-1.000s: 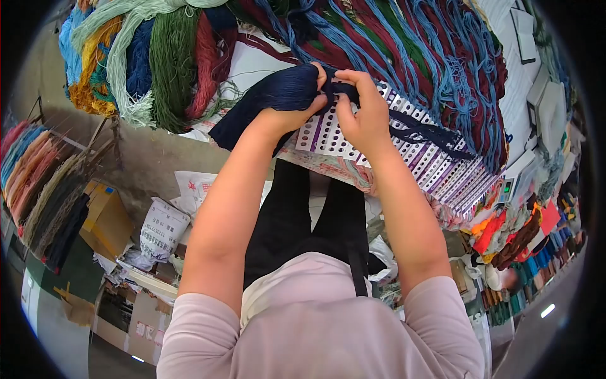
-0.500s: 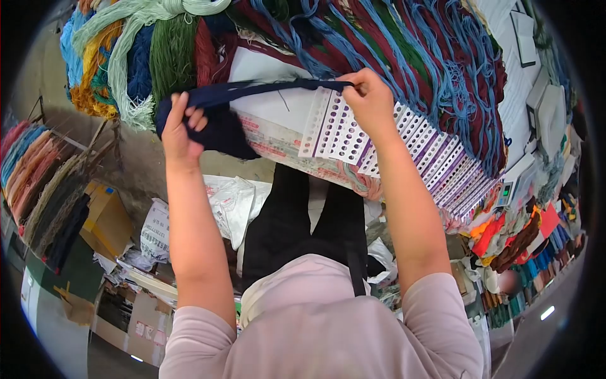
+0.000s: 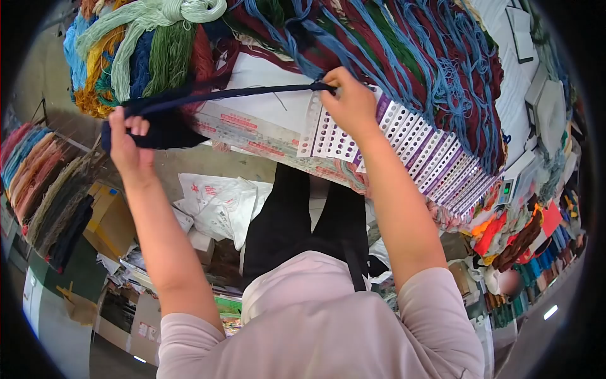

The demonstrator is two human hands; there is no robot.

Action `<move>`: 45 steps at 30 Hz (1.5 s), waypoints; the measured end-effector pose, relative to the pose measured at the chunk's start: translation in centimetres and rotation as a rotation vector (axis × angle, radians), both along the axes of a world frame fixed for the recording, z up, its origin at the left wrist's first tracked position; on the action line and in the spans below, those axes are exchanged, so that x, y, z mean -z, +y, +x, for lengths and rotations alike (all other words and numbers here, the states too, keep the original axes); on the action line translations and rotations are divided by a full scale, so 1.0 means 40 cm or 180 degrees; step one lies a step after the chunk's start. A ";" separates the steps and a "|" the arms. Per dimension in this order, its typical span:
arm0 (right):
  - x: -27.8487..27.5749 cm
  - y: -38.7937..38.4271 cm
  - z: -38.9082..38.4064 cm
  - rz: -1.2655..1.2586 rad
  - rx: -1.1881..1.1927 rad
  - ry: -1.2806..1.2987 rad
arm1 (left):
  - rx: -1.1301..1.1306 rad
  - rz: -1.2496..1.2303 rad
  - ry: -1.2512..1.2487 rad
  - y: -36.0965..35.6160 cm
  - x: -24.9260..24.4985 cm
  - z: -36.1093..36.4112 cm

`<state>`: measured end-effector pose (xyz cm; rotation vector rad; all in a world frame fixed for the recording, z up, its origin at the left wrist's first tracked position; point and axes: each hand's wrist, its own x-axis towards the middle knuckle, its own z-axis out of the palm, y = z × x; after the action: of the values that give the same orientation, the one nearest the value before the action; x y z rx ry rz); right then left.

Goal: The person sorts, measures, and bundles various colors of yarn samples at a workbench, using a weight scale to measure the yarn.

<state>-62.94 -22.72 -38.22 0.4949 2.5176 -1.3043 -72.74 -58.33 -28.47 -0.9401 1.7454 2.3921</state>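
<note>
Head view: navy yarn (image 3: 170, 134) is being pulled wide btwn two hands, w/ its thick bunch being hung off the L side of the table (image 3: 271, 139). Both hands are being kept well apart: the L hand (image 3: 130, 142) is being wrapped round the bunch end, & the R hand (image 3: 347, 104) is being pinched tight on the other end. Since a moment ago, the L hand is being moved farther out to the left, & the bunch is being taken along w/ it, while the R hand is being shifted only a bit. So the top strand (image 3: 240, 93) is being made longer & straighter, prob. meaning the yarn is being drawn out & kept tight. The bunch is being blurred, so single threads can't be told apart. White paper (image 3: 259, 72) is being left bare under the strand. Cards w/ holes (image 3: 410, 142) are being spread under & beside the R hand, & a big blue & maroon yarn pile (image 3: 442, 88) is being heaped just past them, so room there is being squeezed. Pale green yarn (image 3: 136, 38) & other colored hanks (image 3: 169, 57) are being hung close to the bunch, maybe being brushed by it; touching can't be told. Below, a white bag (image 3: 218, 205) is being left near the legs.
</note>
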 end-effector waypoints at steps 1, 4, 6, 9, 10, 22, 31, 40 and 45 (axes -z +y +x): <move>-0.004 -0.011 0.000 0.0202 -0.0121 0.0149 | -0.0033 -0.0152 0.0168 0.010 -0.034 -0.022; -0.034 -0.018 0.007 0.0228 -0.0095 0.0021 | 0.0494 0.0499 0.0964 -0.135 -0.083 -0.117; -0.034 -0.019 0.005 0.0222 -0.0015 0.0051 | 0.0374 -0.0394 0.1154 -0.080 -0.119 -0.142; -0.019 -0.009 0.008 -0.0066 0.0030 -0.0182 | 0.0287 -0.1994 0.1117 -0.037 -0.167 -0.137; -0.022 -0.009 0.014 -0.0090 0.0069 -0.0064 | 0.0280 -0.2288 0.1039 -0.042 -0.176 -0.124; -0.460 -0.121 -0.011 -0.0852 -0.0166 0.1665 | 0.2469 0.3416 0.0554 0.279 -0.246 0.125; -0.499 -0.095 0.009 -0.0411 -0.0649 0.1642 | 0.2890 0.2879 0.0161 0.370 -0.256 0.138; -0.539 -0.046 0.026 -0.2970 0.0617 -0.0785 | 0.3139 0.3390 0.0275 0.379 -0.215 0.153; -0.509 -0.033 0.034 -0.2896 0.0621 -0.0941 | 0.3225 0.3718 0.0194 0.374 -0.192 0.149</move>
<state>-61.57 -24.03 -17.87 0.6417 1.4404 -2.0568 -66.78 -43.35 -20.79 0.1709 0.3243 2.0413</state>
